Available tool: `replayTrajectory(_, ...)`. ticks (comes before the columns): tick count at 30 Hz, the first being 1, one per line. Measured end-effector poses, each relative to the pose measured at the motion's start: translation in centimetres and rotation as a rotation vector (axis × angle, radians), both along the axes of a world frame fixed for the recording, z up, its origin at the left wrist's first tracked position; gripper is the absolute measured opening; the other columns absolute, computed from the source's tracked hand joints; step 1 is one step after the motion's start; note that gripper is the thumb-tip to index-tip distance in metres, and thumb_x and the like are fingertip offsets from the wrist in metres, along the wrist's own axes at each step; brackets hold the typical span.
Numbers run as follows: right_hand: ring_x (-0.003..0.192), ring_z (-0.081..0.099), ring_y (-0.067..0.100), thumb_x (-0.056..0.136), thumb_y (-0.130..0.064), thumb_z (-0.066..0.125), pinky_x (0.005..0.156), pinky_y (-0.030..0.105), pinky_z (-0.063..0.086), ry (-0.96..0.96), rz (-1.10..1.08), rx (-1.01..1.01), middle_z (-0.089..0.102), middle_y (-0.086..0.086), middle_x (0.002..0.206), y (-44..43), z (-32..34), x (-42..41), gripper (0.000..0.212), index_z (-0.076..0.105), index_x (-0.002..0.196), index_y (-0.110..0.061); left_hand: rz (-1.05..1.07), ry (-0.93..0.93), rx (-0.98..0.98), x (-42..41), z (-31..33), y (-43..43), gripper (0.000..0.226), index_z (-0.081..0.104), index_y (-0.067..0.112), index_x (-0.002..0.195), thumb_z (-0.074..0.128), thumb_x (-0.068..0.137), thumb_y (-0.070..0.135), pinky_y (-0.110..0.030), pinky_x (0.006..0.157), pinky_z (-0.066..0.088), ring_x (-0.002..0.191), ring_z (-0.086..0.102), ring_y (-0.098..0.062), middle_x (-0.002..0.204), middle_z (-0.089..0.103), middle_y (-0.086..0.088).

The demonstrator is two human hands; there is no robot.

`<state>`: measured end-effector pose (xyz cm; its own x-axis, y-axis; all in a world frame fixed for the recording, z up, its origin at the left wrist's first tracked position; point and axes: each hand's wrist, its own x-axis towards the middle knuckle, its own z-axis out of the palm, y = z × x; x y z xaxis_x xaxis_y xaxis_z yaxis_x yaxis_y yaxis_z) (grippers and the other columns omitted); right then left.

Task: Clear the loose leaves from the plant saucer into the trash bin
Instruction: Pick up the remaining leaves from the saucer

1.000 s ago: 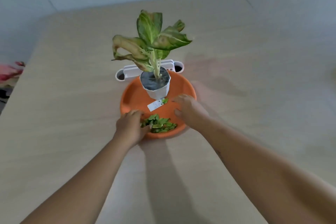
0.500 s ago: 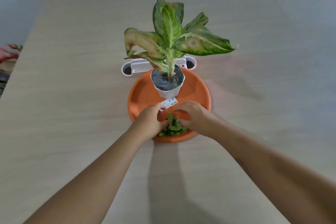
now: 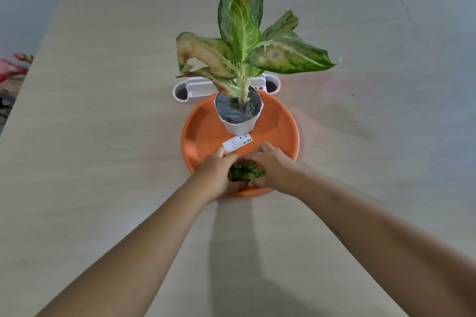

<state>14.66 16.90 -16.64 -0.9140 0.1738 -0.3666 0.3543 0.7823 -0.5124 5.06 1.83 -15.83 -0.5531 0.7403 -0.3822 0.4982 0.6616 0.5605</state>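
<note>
**Landmark:** round orange plastic saucer (image 3: 201, 134), lying flat on a pale wood-grain tabletop (image 3: 103, 136).

**Containers and contents, left to right**
- White plastic desk organiser (image 3: 192, 87): stands just behind the saucer's far rim, its long side running across. It has a round well at each end, and both show dark inside.
- The saucer holds three things:
  - A white faceted plastic pot (image 3: 239, 126) stands on its far half.
  - A small white printed label card (image 3: 237, 143) lies flat just in front of the pot.
  - A heap of loose green leaves (image 3: 244, 172) sits against its near rim.
- The pot stands upright and is filled with dark soil. It holds one plant with broad green-and-cream leaves (image 3: 244, 41), several of them browned and curled.

**Hands, at the saucer's near rim**
- Left hand (image 3: 219, 172): on the heap's left side, with fingers and thumb curled round the leaves.
- Right hand (image 3: 273, 167): on the heap's right side, curled round them likewise, with the thumb at the near edge.

**Hidden, cut off or unclear**
- A red-and-pink object (image 3: 10, 69) lies far left of the saucer, beyond the table edge. The frame crops it and it cannot be identified.
- The contents of the organiser's wells cannot be made out. Its middle section is masked by the pot and foliage.
- The underside of the leaf heap and part of the saucer's near rim are covered by both hands.
- The print on the label is too small to read.
</note>
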Motion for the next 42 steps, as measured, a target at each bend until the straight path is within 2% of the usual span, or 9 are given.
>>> replayTrajectory(4, 0.096, 0.053, 0.031, 0.075, -0.018, 0.073, 0.085, 0.04, 0.048, 0.041, -0.017, 0.002, 0.05, 0.011, 0.109, -1.1, -0.5, -0.4, 0.047, 0.063, 0.12, -0.021, -0.053, -0.008, -0.048, -0.9, 0.3, -0.2, 0.044, 0.057, 0.014, 0.115, 0.073, 0.074, 0.014, -0.028, 0.083, 0.045, 0.097, 0.052, -0.019, 0.109, 0.04, 0.003)
replayTrajectory(11, 0.086, 0.062, 0.032, 0.077, -0.001, 0.061, 0.076, 0.029, 0.043, 0.118, -0.015, -0.016, 0.064, 0.019, 0.098, -1.9, -0.7, -0.4, 0.02, 0.071, 0.094, -0.002, -0.026, 0.048, 0.06, -1.1, -0.7, -0.7, 0.02, 0.069, 0.012, 0.092, 0.068, 0.073, 0.004, -0.03, 0.072, 0.045, 0.085, 0.057, -0.02, 0.093, 0.052, 0.001)
replayTrajectory(15, 0.06, 0.059, 0.011, 0.079, -0.006, 0.066, 0.054, 0.012, 0.044, 0.124, -0.387, -0.19, 0.068, 0.002, 0.078, -1.0, 0.7, -0.7, 0.012, 0.073, 0.086, -0.011, 0.237, -0.061, 0.15, -1.6, -0.3, -0.3, 0.014, 0.072, 0.013, 0.086, 0.07, 0.074, 0.006, -0.016, 0.06, 0.041, 0.076, 0.06, -0.014, 0.084, 0.065, 0.0)
replayTrajectory(17, 0.063, 0.064, 0.011, 0.079, -0.01, 0.07, 0.061, 0.014, 0.051, 0.135, -0.57, -0.329, 0.069, -0.002, 0.074, -0.3, 1.4, -0.6, 0.006, 0.072, 0.083, -0.014, 0.395, -0.2, 0.226, -2.0, 0.3, -0.2, 0.012, 0.073, 0.013, 0.087, 0.072, 0.077, 0.007, -0.015, 0.062, 0.044, 0.071, 0.059, -0.009, 0.079, 0.067, 0.003)
replayTrajectory(19, 0.072, 0.07, 0.017, 0.081, -0.011, 0.071, 0.077, 0.03, 0.059, 0.134, -0.719, -0.574, 0.073, 0.004, 0.081, 0.3, 1.9, -0.3, 0.004, 0.072, 0.082, -0.015, 0.51, -0.317, 0.287, -2.4, 0.6, -0.2, 0.008, 0.073, 0.014, 0.086, 0.074, 0.078, 0.01, -0.02, 0.066, 0.048, 0.068, 0.059, -0.009, 0.077, 0.068, 0.003)
replayTrajectory(24, 0.077, 0.068, 0.016, 0.083, -0.007, 0.071, 0.095, 0.038, 0.054, 0.142, -0.913, -0.949, 0.069, 0.005, 0.082, 0.0, 2.5, 0.6, 0.007, 0.068, 0.089, -0.004, 0.716, -0.606, 0.399, -2.8, 0.9, -0.4, 0.012, 0.073, 0.012, 0.09, 0.076, 0.079, 0.01, -0.029, 0.078, 0.056, 0.079, 0.067, -0.017, 0.09, 0.073, -0.007)
replayTrajectory(28, 0.075, 0.066, 0.016, 0.084, -0.005, 0.069, 0.093, 0.034, 0.054, 0.155, -0.955, -1.025, 0.068, 0.005, 0.08, -0.4, 3.2, 0.8, 0.004, 0.066, 0.087, -0.004, 0.883, -0.849, 0.539, -2.7, 1.9, -0.6, 0.013, 0.067, 0.003, 0.095, 0.069, 0.083, 0.001, -0.026, 0.072, 0.06, 0.072, 0.07, -0.02, 0.088, 0.072, -0.016)
replayTrajectory(33, 0.068, 0.065, 0.007, 0.088, -0.003, 0.063, 0.069, 0.016, 0.055, 0.231, -1.009, -1.214, 0.07, 0.0, 0.074, -0.9, 4.5, 1.3, 0.002, 0.065, 0.088, -0.003, 0.926, -1.003, 0.591, -2.1, 2.2, -1.2, 0.008, 0.066, 0.006, 0.09, 0.066, 0.085, 0.0, -0.025, 0.057, 0.058, 0.064, 0.071, -0.017, 0.076, 0.075, -0.012)
replayTrajectory(42, 0.074, 0.066, 0.01, 0.087, -0.003, 0.064, 0.071, 0.018, 0.057, 0.423, -1.137, -1.519, 0.065, 0.007, 0.087, -0.2, 5.0, 4.8, 0.013, 0.061, 0.099, 0.001, 0.806, -1.061, 0.617, 1.2, 3.2, 0.4, 0.007, 0.068, 0.008, 0.088, 0.063, 0.088, 0.002, -0.017, 0.066, 0.056, 0.066, 0.067, -0.009, 0.072, 0.073, -0.002)
